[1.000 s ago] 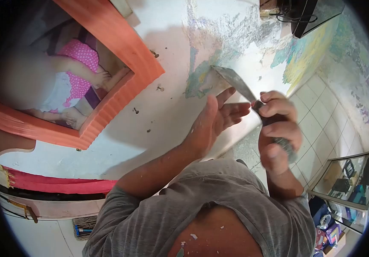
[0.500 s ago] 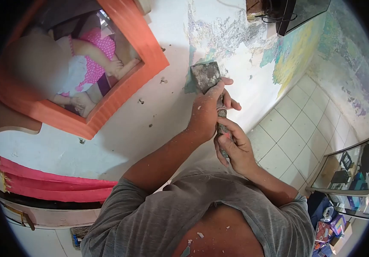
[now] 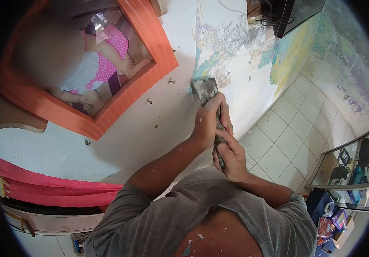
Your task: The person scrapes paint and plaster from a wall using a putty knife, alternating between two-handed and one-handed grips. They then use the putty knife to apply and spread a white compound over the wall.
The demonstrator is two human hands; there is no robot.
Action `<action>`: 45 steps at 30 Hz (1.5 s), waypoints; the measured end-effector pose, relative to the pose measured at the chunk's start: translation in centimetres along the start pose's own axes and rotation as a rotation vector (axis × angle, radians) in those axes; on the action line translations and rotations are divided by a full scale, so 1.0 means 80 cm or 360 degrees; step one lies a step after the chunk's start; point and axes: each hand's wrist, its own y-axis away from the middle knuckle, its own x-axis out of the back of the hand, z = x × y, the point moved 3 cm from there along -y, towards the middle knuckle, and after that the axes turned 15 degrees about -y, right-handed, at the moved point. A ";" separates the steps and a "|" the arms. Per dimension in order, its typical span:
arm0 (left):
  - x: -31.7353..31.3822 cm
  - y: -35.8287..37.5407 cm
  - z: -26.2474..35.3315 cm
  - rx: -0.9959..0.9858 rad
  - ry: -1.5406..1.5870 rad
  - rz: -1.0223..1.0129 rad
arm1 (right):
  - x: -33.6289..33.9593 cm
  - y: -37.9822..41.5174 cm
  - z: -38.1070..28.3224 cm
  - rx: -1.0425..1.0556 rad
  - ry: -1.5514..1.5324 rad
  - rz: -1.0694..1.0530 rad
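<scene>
A paint-spattered scraper (image 3: 206, 89) with a wide flat blade is held in both hands, its blade edge right at the wall (image 3: 167, 141). My left hand (image 3: 209, 119) wraps the upper handle just below the blade. Lower down, my right hand (image 3: 232, 157) is closed around the handle's end, thumb on top. Beside the blade, patches of green, yellow and grey show through the white paint (image 3: 244, 64). Flecks of dust and paint chips cling to my arms and chest.
A large orange-framed picture (image 3: 163, 55) hangs at left, with several small fixings in the wall beside it. Pink cloth (image 3: 56, 184) lies at lower left. A dark screen (image 3: 300, 17) is at upper right; a glass cabinet (image 3: 347, 171) stands right, over the tiled floor (image 3: 278, 132).
The scraper blade has come down slightly toward me along the wall, more edge-on. My left hand's fingers, partly spread before, are now wrapped round the handle. The view has shifted slightly.
</scene>
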 end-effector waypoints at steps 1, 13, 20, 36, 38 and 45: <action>0.001 -0.004 0.004 -0.0007 -0.0002 -0.0005 | 0.001 0.001 0.000 -0.0006 0.0021 -0.0012; 0.009 -0.027 0.016 0.0066 -0.0292 0.0181 | -0.003 -0.037 -0.002 0.0262 0.0177 -0.0076; 0.001 -0.012 0.007 0.0020 -0.0224 0.0013 | -0.001 -0.014 0.004 0.0287 0.0161 -0.0126; -0.012 -0.043 0.028 -0.0042 -0.0160 0.0100 | 0.011 -0.048 -0.021 0.0332 0.0129 -0.0072; -0.013 -0.038 0.016 -0.0036 -0.0091 0.0078 | 0.016 -0.036 -0.014 0.0305 0.0151 -0.0064; -0.016 -0.055 0.030 -0.0020 -0.0212 0.0141 | 0.022 -0.057 -0.028 0.0370 0.0157 -0.0168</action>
